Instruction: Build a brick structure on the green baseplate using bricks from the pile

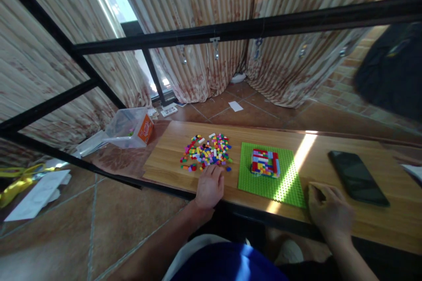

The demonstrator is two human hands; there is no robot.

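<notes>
At the surface (329, 149) edge, left hand (209, 186) touches the brick pile (207, 153), grip loose, empty.
Right hand (329, 210), curled and empty, steadies beside the green baseplate (286, 180).

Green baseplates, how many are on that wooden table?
1. The green baseplate lies flat on the wooden table, between the pile of loose bricks and the phone, with a multicoloured block built on it. None seem hidden.

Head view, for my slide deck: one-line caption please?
Left hand touching loose bricks; right hand beside green baseplate.
</notes>
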